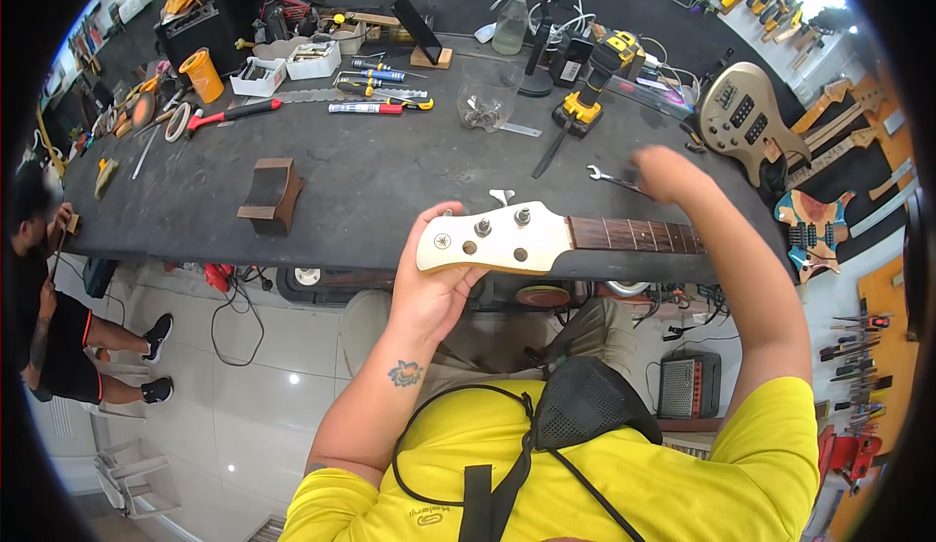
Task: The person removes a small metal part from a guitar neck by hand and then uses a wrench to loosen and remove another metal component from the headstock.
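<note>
My left hand [429, 298] is wrapped round the cream headstock [495, 240] of a bass guitar, thumb and fingers at its left end. Two metal tuner posts [483, 227] stand on the headstock's face, with two open holes nearer me. A silver tuning key [502, 196] juts past the far edge. The dark wooden fretboard [634, 234] runs right, passing below my right forearm. Over the bench, my right hand [673, 175] is beside the end of a silver wrench [612, 178]. Its fingers are blurred and turned away, so a grip on the wrench cannot be made out.
On the dark workbench [370, 172] sit a curved wooden block [272, 196], a cut plastic bottle with metal parts [483, 113], a yellow drill [585, 103] and several screwdrivers [380, 76]. A gold bass body [746, 118] stands at right. Another person [58, 298] works at far left.
</note>
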A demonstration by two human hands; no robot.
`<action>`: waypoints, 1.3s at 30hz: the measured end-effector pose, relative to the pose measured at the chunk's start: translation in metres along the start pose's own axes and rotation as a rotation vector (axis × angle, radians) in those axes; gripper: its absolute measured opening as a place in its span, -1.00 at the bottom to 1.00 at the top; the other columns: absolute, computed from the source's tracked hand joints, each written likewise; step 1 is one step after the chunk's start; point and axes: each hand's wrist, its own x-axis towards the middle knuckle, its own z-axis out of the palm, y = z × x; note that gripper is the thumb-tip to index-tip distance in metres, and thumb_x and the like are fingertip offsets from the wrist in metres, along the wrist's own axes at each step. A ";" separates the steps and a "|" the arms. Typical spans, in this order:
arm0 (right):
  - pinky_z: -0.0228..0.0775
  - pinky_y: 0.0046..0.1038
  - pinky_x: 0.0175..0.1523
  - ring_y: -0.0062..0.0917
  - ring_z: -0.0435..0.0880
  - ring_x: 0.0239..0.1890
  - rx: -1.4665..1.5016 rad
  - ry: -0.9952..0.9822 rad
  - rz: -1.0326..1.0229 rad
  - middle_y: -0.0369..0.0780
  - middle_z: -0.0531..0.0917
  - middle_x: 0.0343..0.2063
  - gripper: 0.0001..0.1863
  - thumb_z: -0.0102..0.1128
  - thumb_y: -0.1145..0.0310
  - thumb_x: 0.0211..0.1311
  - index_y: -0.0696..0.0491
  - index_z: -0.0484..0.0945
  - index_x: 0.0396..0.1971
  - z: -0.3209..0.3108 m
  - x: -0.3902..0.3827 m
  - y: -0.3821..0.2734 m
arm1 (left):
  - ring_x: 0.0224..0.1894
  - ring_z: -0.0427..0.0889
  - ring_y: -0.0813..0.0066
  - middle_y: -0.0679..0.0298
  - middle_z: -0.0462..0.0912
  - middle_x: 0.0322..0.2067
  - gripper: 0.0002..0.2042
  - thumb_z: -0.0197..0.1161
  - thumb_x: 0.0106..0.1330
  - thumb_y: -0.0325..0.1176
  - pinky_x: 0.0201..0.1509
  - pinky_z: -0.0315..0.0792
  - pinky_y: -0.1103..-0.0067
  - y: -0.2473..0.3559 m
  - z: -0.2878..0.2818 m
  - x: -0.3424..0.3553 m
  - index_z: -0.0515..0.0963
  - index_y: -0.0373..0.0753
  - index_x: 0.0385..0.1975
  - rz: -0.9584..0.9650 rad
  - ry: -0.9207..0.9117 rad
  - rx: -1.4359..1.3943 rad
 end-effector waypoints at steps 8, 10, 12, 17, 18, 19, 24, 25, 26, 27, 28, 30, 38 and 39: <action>0.56 -0.18 -0.03 -0.06 0.75 -0.20 0.427 -0.270 0.146 0.02 0.76 -0.33 -0.76 0.47 0.36 0.11 0.17 0.69 -0.28 -0.012 -0.001 -0.001 | 0.19 0.68 0.27 0.17 0.60 0.12 -0.46 0.14 0.47 -0.74 0.30 0.66 0.33 0.004 0.004 -0.011 0.29 -0.18 0.40 0.092 0.124 0.078; 0.52 -0.15 -0.11 -0.03 0.70 -0.29 0.491 -0.162 0.092 0.02 0.73 -0.38 -0.78 0.39 0.37 0.20 0.19 0.61 -0.28 -0.006 -0.014 0.008 | 0.19 0.68 0.26 0.17 0.59 0.13 -0.46 0.11 0.46 -0.75 0.30 0.65 0.34 -0.001 0.003 -0.008 0.29 -0.18 0.40 0.089 0.134 0.079; 0.47 -0.23 -0.23 -0.19 0.64 -0.41 0.655 0.040 0.171 -0.06 0.64 -0.52 -0.78 0.21 0.32 0.39 0.20 0.51 -0.27 -0.017 -0.027 -0.001 | 0.23 0.65 0.28 0.18 0.57 0.15 -0.45 0.09 0.46 -0.78 0.31 0.64 0.33 -0.003 0.002 -0.008 0.30 -0.14 0.38 0.019 0.159 0.101; 0.09 -0.59 -0.63 -0.73 0.33 -0.75 1.537 0.065 0.363 -0.37 0.48 -0.73 -0.77 -0.03 0.17 0.64 0.02 0.44 -0.16 -0.122 -0.106 -0.147 | 0.23 0.64 0.29 0.20 0.56 0.15 -0.45 0.09 0.46 -0.78 0.32 0.64 0.33 0.002 -0.004 -0.014 0.29 -0.12 0.38 0.019 0.239 0.118; 0.06 -0.60 -0.65 -0.71 0.30 -0.77 1.684 0.036 0.399 -0.36 0.47 -0.73 -0.75 -0.03 0.13 0.65 0.02 0.42 -0.08 -0.133 -0.119 -0.176 | 0.23 0.64 0.29 0.20 0.56 0.16 -0.45 0.09 0.47 -0.77 0.32 0.64 0.34 0.003 -0.005 -0.013 0.29 -0.12 0.38 0.033 0.235 0.114; 0.02 -0.59 -0.67 -0.69 0.27 -0.79 1.846 -0.071 0.415 -0.34 0.46 -0.74 -0.72 -0.03 0.10 0.65 0.02 0.39 -0.01 -0.132 -0.133 -0.202 | 0.23 0.65 0.29 0.20 0.56 0.16 -0.46 0.10 0.48 -0.76 0.32 0.64 0.34 0.001 -0.003 -0.008 0.29 -0.12 0.38 0.039 0.220 0.105; 0.25 -0.50 -0.39 -0.65 0.35 -0.57 2.079 -0.317 0.157 -0.30 0.47 -0.60 -0.83 -0.15 0.32 0.71 0.11 0.28 -0.07 -0.122 -0.136 -0.276 | 0.22 0.66 0.29 0.19 0.57 0.16 -0.49 0.11 0.49 -0.73 0.29 0.66 0.34 -0.006 0.002 -0.003 0.30 -0.11 0.36 0.057 0.213 0.115; 0.27 -0.48 -0.38 -0.64 0.36 -0.56 2.024 -0.309 0.133 -0.29 0.47 -0.59 -0.83 -0.16 0.31 0.71 0.11 0.27 -0.09 -0.123 -0.129 -0.281 | 0.22 0.66 0.29 0.19 0.57 0.17 -0.49 0.12 0.49 -0.72 0.28 0.67 0.34 -0.005 0.000 -0.003 0.30 -0.11 0.35 0.081 0.214 0.121; 0.29 -0.46 -0.37 -0.63 0.37 -0.55 1.967 -0.301 0.110 -0.29 0.48 -0.59 -0.82 -0.17 0.31 0.71 0.11 0.26 -0.10 -0.125 -0.123 -0.286 | 0.22 0.66 0.29 0.19 0.57 0.17 -0.49 0.12 0.49 -0.72 0.28 0.67 0.34 -0.005 -0.002 -0.003 0.30 -0.11 0.35 0.084 0.213 0.127; 0.29 -0.46 -0.37 -0.63 0.37 -0.55 1.970 -0.298 0.103 -0.29 0.48 -0.59 -0.82 -0.17 0.31 0.71 0.11 0.26 -0.10 -0.124 -0.119 -0.291 | 0.21 0.66 0.30 0.19 0.56 0.16 -0.49 0.12 0.49 -0.73 0.27 0.68 0.35 -0.005 -0.004 -0.003 0.30 -0.11 0.35 0.076 0.215 0.122; 0.25 -0.52 -0.41 -0.67 0.36 -0.55 1.976 -0.309 0.107 -0.31 0.47 -0.58 -0.83 -0.19 0.29 0.72 0.08 0.27 -0.08 -0.122 -0.115 -0.296 | 0.21 0.66 0.31 0.19 0.56 0.16 -0.49 0.12 0.48 -0.73 0.25 0.69 0.36 -0.005 -0.005 -0.003 0.30 -0.11 0.35 0.071 0.219 0.113; 0.21 -0.58 -0.45 -0.71 0.34 -0.56 1.977 -0.324 0.102 -0.32 0.47 -0.56 -0.84 -0.22 0.28 0.73 0.04 0.28 -0.06 -0.122 -0.111 -0.302 | 0.18 0.67 0.33 0.19 0.56 0.15 -0.49 0.11 0.47 -0.74 0.22 0.70 0.40 -0.007 -0.007 -0.002 0.30 -0.11 0.34 0.073 0.228 0.124; 0.21 -0.59 -0.44 -0.71 0.35 -0.54 2.035 -0.375 0.208 -0.32 0.50 -0.53 -0.84 -0.23 0.25 0.74 0.01 0.29 0.00 -0.128 -0.117 -0.310 | 0.18 0.66 0.33 0.17 0.54 0.15 -0.48 0.09 0.46 -0.76 0.24 0.69 0.41 -0.003 -0.001 -0.005 0.28 -0.13 0.34 0.047 0.216 0.126; 0.21 -0.59 -0.44 -0.71 0.35 -0.54 2.035 -0.376 0.215 -0.32 0.50 -0.53 -0.84 -0.23 0.25 0.74 0.01 0.29 0.00 -0.128 -0.116 -0.311 | 0.19 0.66 0.32 0.17 0.54 0.16 -0.48 0.09 0.47 -0.76 0.25 0.69 0.41 -0.003 -0.001 -0.006 0.28 -0.13 0.34 0.057 0.217 0.123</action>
